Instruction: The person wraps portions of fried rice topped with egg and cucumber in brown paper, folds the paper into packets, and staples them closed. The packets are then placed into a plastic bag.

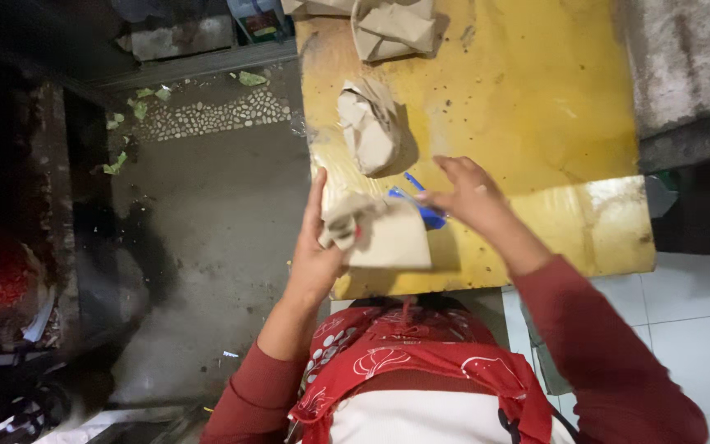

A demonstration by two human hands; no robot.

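Looks like the wrapping step is in full swing here: the left hand (315, 247) is closed around the crumpled end of a half-folded brown paper parcel (380, 234) at the near edge of the worn yellow tabletop (536, 99), thumb and fingers pinching the fold. The right hand (463, 193) hovers just past the parcel with fingers loosely spread — not clearly gripping anything, though its fingertips sit right by a small blue plastic piece (425, 210) lying on the table, touching or nearly so, I can't tell. A finished bundled brown paper packet (369, 125) sits just beyond, and another folded brown paper packet (394, 29) at the far edge. My guess — the open side wants tucking down while the left keeps that pinch tight, or the paper springs back.
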